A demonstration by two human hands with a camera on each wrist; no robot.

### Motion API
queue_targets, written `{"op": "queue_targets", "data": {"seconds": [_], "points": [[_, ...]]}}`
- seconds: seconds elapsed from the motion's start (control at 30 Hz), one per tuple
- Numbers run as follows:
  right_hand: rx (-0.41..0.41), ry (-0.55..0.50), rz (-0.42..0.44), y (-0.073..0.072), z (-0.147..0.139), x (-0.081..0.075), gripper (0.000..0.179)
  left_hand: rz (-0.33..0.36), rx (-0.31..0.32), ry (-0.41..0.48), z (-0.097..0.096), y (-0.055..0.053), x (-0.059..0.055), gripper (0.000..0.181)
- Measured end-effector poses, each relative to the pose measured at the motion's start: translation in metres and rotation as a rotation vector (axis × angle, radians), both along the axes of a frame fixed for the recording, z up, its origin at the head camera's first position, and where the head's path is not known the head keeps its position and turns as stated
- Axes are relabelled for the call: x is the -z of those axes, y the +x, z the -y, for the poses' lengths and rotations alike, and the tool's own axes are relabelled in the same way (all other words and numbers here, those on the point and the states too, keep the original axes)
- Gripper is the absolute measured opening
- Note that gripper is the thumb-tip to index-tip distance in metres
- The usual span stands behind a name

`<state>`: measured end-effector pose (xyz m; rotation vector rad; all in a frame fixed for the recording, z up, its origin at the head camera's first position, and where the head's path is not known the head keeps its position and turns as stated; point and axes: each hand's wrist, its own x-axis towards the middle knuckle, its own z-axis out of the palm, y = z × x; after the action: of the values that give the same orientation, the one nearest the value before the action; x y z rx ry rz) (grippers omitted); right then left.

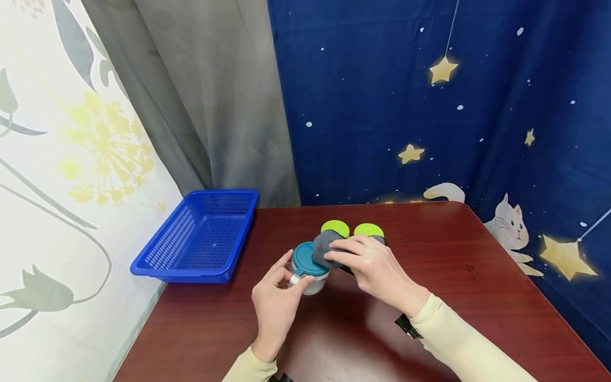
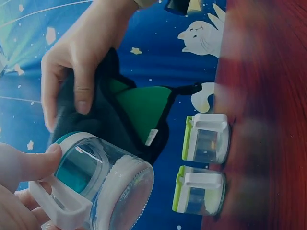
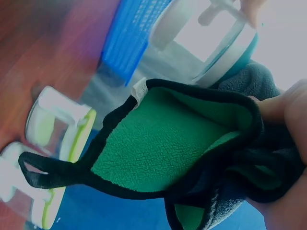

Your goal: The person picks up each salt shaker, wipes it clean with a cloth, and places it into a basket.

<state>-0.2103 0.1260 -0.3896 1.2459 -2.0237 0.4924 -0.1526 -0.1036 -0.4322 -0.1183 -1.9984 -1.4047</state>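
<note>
My left hand [image 1: 277,305] grips a clear jar [image 2: 120,191] by its lid rim and white handle [image 2: 64,203]. The jar has a teal lid [image 1: 307,258] and is held off the table. In my right hand [image 1: 379,268] is a folded cleaning cloth [image 3: 153,139], dark grey outside and green inside, with black edging and a hanging loop [image 3: 48,172]. Part of the cloth lies against the teal lid. Behind the right hand stand two similar jars with lime-green lids [image 1: 335,228] [image 2: 206,139], white handles and pale contents.
A blue plastic basket [image 1: 234,228] with perforated sides sits at the table's back left. The table [image 1: 444,244] is dark reddish-brown. A grey curtain [image 1: 229,106] and a blue starry curtain [image 1: 363,106] hang behind it, with a patterned white cloth [image 1: 57,212] at left.
</note>
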Motion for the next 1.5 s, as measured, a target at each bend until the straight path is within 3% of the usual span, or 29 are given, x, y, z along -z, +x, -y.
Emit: {"op": "queue_targets", "data": {"seconds": [0.2,0.43,0.67,1.0,1.27,1.5], "points": [[-0.071,0.011,-0.061,0.014,0.014,-0.005,0.048,0.003,0.007,-0.026,-0.002,-0.001,0.001,0.036],[-0.067,0.032,-0.074,0.017,0.017,-0.006,0.051,-0.004,0.015,-0.022,-0.003,-0.001,0.004,0.035],[-0.015,0.064,-0.033,0.009,0.010,0.001,0.048,-0.025,-0.005,-0.051,-0.002,-0.001,0.007,0.038],[0.164,0.104,0.062,-0.009,-0.011,0.009,0.047,-0.045,0.018,-0.048,-0.001,0.005,0.004,0.035],[0.199,0.104,0.075,-0.013,-0.015,0.013,0.048,-0.052,0.024,-0.059,-0.002,0.005,0.003,0.035],[0.165,0.107,0.041,-0.008,-0.010,0.011,0.049,-0.052,0.023,-0.074,-0.001,0.003,0.002,0.037]]}}
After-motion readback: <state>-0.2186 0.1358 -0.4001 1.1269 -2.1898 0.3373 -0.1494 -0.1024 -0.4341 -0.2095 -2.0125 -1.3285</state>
